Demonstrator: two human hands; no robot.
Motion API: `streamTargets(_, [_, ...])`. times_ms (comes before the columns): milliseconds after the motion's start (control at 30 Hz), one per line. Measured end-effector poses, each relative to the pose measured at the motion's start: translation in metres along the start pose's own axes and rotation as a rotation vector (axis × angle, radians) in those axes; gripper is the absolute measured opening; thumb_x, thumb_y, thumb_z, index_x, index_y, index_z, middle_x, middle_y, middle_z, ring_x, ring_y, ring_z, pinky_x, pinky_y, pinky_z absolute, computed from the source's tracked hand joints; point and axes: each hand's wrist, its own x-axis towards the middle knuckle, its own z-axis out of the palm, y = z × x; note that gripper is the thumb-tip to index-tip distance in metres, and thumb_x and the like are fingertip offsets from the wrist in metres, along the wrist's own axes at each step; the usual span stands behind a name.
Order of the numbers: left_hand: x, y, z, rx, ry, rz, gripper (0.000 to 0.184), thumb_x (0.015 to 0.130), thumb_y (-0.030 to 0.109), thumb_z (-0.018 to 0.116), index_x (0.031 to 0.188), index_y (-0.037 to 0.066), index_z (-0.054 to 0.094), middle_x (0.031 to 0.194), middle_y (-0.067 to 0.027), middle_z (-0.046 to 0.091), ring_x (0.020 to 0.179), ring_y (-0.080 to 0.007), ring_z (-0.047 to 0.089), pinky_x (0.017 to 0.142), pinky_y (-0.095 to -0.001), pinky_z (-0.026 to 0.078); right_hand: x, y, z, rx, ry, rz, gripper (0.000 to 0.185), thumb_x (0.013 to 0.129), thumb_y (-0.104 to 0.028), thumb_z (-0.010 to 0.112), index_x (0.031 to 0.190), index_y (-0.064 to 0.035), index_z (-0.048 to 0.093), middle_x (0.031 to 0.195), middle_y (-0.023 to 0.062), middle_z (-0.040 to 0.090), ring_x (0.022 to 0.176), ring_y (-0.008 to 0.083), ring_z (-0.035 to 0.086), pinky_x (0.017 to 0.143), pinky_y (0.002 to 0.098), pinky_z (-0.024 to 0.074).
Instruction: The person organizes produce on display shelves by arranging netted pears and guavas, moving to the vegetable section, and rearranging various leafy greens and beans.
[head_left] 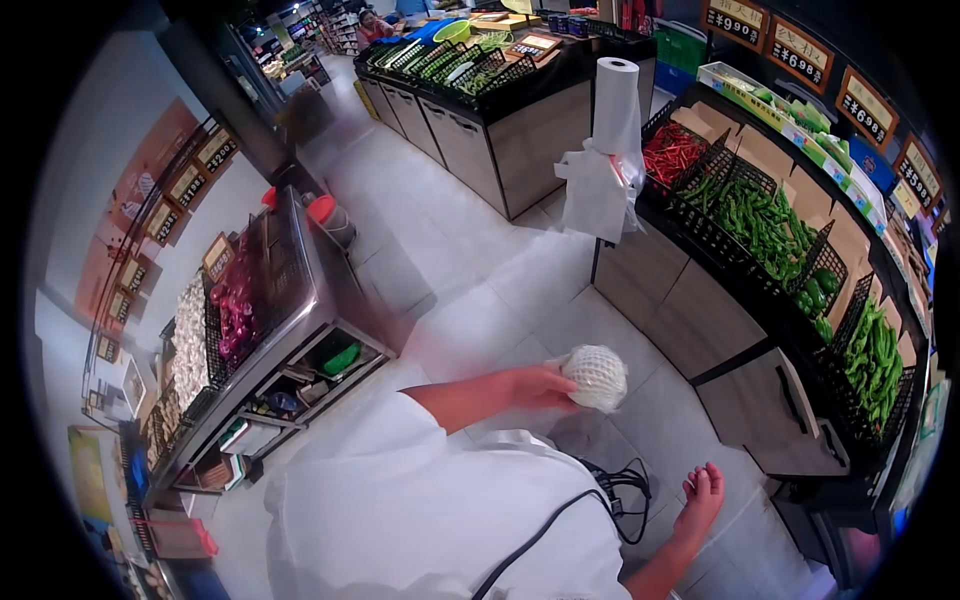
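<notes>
My left hand (545, 386) grips a pale round item in a white foam net (597, 378), held out in front of my body above the tiled floor. The fingers close round its left side, and the net hides what kind of item it is. Lower on the right, my right hand (704, 490) hangs beside the produce stand with its fingers loosely curled and slightly apart. I see nothing in it.
Green peppers (765, 225) and red chillies (675, 155) fill crates on the right stand. A plastic bag roll (616, 105) stands at its corner. On the left counter lie red onions (236, 310) and garlic (190, 335). Black cables (630, 490) hang at my front.
</notes>
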Motion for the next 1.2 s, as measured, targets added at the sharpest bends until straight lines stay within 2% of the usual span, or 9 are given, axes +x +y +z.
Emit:
streamTargets(233, [-0.046, -0.032, 0.022, -0.022, -0.093, -0.087, 0.074, 0.090, 0.020, 0.077, 0.154, 0.013, 0.041, 0.146, -0.0091, 0.058, 0.133, -0.0247, 0.058, 0.106, -0.0409, 0.052, -0.092, 0.084, -0.026, 0.064, 0.124, 0.101, 0.031, 0.099, -0.017, 0.066, 0.128, -0.0074, 0.060, 0.105, 0.0027, 0.068, 0.090, 0.0114, 0.065, 0.075, 0.0268, 0.0535])
streamTargets(467, [0.015, -0.073, 0.013, 0.079, -0.176, -0.365, 0.054, 0.093, 0.015, 0.067, 0.143, -0.001, 0.053, 0.144, -0.0163, 0.057, 0.134, -0.0307, 0.055, 0.115, -0.0483, 0.045, -0.227, 0.156, -0.072, 0.257, 0.392, -0.020, 0.010, 0.099, -0.020, 0.066, 0.093, -0.0131, 0.061, 0.075, -0.0029, 0.053, 0.066, 0.0079, 0.053, 0.061, 0.0249, 0.0446])
streamTargets(533, [0.042, -0.067, 0.012, 0.121, -0.447, -0.431, 0.059, 0.092, 0.018, 0.069, 0.145, -0.001, 0.051, 0.147, -0.0161, 0.056, 0.136, -0.0304, 0.053, 0.121, -0.0485, 0.039, -0.278, 0.130, -0.040, 0.312, 0.698, 0.117, 0.017, 0.101, -0.024, 0.063, 0.086, -0.0153, 0.059, 0.071, -0.0044, 0.046, 0.062, 0.0081, 0.045, 0.059, 0.0282, 0.0418])
streamTargets(600, [0.035, -0.048, 0.051, 0.087, -0.580, -0.396, 0.075, 0.091, 0.026, 0.075, 0.153, 0.003, 0.041, 0.154, -0.0120, 0.049, 0.143, -0.0290, 0.047, 0.123, -0.0491, 0.035, -0.316, 0.163, -0.030, 0.335, 0.744, 0.019, 0.020, 0.103, -0.033, 0.061, 0.099, -0.0145, 0.066, 0.077, -0.0045, 0.050, 0.065, 0.0103, 0.047, 0.061, 0.0302, 0.0460])
streamTargets(633, [0.049, -0.046, 0.030, 0.024, -0.602, -0.375, 0.081, 0.089, 0.030, 0.078, 0.155, 0.006, 0.039, 0.156, -0.0113, 0.048, 0.142, -0.0297, 0.048, 0.122, -0.0489, 0.038, -0.317, 0.199, -0.026, 0.025, 0.833, -0.157, 0.027, 0.104, -0.037, 0.060, 0.099, -0.0120, 0.065, 0.082, -0.0044, 0.053, 0.069, 0.0108, 0.051, 0.061, 0.0316, 0.0472])
streamTargets(767, [0.067, -0.033, 0.014, 0.063, -0.717, -0.651, 0.090, 0.084, 0.037, 0.085, 0.155, 0.007, 0.039, 0.149, -0.0155, 0.051, 0.125, -0.0332, 0.059, 0.102, -0.0412, 0.057, -0.370, 0.233, 0.040, 0.225, 1.055, 0.056, 0.046, 0.104, -0.048, 0.056, 0.079, -0.0091, 0.058, 0.068, 0.0006, 0.052, 0.055, 0.0146, 0.052, 0.051, 0.0339, 0.0453])
streamTargets(833, [0.099, 0.015, 0.044, 0.146, -0.726, -0.762, 0.090, 0.084, 0.035, 0.086, 0.154, 0.005, 0.038, 0.148, -0.0160, 0.051, 0.125, -0.0326, 0.059, 0.101, -0.0409, 0.057, -0.374, 0.202, 0.090, 0.258, 1.170, 0.149, 0.047, 0.104, -0.048, 0.054, 0.078, -0.0080, 0.057, 0.067, 0.0025, 0.052, 0.054, 0.0162, 0.052, 0.050, 0.0351, 0.0456])
streamTargets(1067, [0.112, 0.048, 0.051, 0.308, -0.893, -0.979, 0.088, 0.086, 0.033, 0.084, 0.155, 0.005, 0.037, 0.151, -0.0170, 0.049, 0.125, -0.0312, 0.059, 0.099, -0.0390, 0.058, -0.483, 0.334, 0.339, 0.720, 1.504, 0.477, 0.045, 0.101, -0.047, 0.053, 0.087, -0.0050, 0.065, 0.074, 0.0058, 0.056, 0.064, 0.0186, 0.056, 0.055, 0.0396, 0.0537])
streamTargets(1200, [0.067, 0.039, 0.085, 0.305, -1.028, -1.052, 0.090, 0.086, 0.034, 0.084, 0.157, 0.007, 0.035, 0.153, -0.0182, 0.047, 0.125, -0.0304, 0.058, 0.098, -0.0374, 0.058, -0.549, 0.338, 0.432, 0.765, 1.710, 0.379, 0.043, 0.104, -0.041, 0.052, 0.091, -0.0021, 0.063, 0.073, 0.0051, 0.054, 0.058, 0.0172, 0.052, 0.052, 0.0355, 0.0494])
